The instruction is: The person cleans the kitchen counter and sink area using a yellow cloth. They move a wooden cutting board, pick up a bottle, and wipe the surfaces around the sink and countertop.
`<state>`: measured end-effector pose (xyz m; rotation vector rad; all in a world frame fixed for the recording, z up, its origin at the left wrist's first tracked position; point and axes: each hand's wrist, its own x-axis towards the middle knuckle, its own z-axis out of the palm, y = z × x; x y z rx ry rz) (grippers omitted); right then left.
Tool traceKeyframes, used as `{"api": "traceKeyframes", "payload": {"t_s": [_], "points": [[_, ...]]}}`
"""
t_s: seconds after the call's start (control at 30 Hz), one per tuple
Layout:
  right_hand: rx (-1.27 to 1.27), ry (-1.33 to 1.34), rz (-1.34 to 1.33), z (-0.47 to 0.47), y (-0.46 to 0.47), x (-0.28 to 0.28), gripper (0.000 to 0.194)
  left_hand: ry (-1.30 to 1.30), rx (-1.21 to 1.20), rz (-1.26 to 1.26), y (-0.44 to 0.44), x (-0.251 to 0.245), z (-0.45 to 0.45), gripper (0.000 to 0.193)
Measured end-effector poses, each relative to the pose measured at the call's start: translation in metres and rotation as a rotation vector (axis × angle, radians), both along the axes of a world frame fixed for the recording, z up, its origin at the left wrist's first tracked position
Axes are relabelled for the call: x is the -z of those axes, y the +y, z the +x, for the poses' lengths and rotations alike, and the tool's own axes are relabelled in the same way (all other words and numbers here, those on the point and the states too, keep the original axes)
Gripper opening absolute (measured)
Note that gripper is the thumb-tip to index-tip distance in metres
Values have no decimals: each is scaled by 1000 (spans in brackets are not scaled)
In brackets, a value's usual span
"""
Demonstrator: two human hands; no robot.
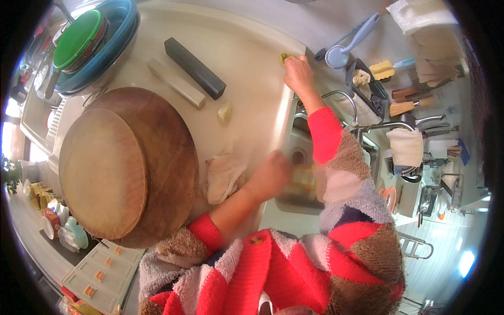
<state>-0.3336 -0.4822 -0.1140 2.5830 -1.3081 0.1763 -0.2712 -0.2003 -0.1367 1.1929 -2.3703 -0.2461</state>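
Observation:
My right hand (300, 75) is at the far corner of the cream countertop (252, 75), its fingers closed on a small yellow-green scrubber (283, 58). Motion blurs my left hand (271, 177) beside the near edge of the metal sink (301, 202); its fingers look curled, but whether it holds anything is not visible. By my left forearm lies a crumpled off-white cloth (224, 177). A dark rectangular block, like a sharpening stone (195, 69), rests alongside a paler block (177, 84). Near their ends sits a small translucent yellowish lump (225, 112).
Two round wooden boards (104, 173) overlap at left. Beyond them are stacked blue basins (126, 35) and a green strainer (78, 39). A curved faucet (388, 125), a blue-handled dish brush (338, 56) and a dark caddy (366, 86) stand around the sink's right side.

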Motion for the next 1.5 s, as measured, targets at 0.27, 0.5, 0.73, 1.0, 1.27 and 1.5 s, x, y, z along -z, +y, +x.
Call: {"api": "traceKeyframes", "payload": {"t_s": [0.27,0.5,0.73,1.0,1.27,1.5], "points": [[149,-1452,1127,-45,9,-25,24,8,-28,13,-1,3,-2,13],[276,-1909,1405,-60,21,-27,23,-4,-23,-37,0,8,-4,14],[192,-1714,1173,-45,25,-29,25,42,-30,-24,0,4,-3,13],[107,-242,-31,3,-2,-13,24,0,-31,-44,1,4,-4,14],[-71,22,-24,-3,52,2,20,6,-22,23,-1,1,-4,15],[55,71,-168,20,14,4,20,-50,-27,4,2,5,-5,14]]}}
